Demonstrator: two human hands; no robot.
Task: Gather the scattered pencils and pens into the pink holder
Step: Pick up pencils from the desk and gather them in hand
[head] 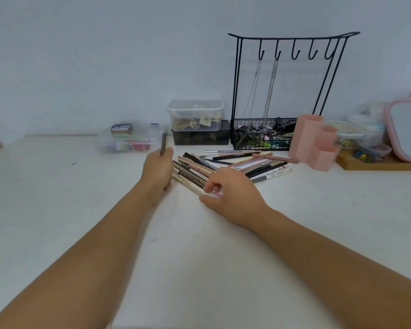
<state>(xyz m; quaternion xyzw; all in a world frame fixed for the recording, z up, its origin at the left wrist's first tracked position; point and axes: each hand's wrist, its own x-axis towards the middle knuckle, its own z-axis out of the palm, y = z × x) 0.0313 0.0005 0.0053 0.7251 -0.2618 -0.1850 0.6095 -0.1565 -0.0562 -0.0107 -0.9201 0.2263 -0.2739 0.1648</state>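
A pile of several pens and pencils (233,163) lies on the white table, fanned out between my two hands and the pink holder (314,143). The holder stands upright to the right of the pile, with three hexagonal tubes of stepped height. My left hand (158,170) grips a dark brown pencil (163,144) that points up, at the pile's left end. My right hand (226,189) rests on the pile's near edge and its fingers pinch a pink pen (216,194).
Behind the pile stand a black wire rack (282,91) with hooks, chains and a full basket, a dark box (201,135) with a clear tub on top, and a clear tray (128,138). A wooden board (380,163) with containers and a pink-framed mirror (406,129) sit at the right.
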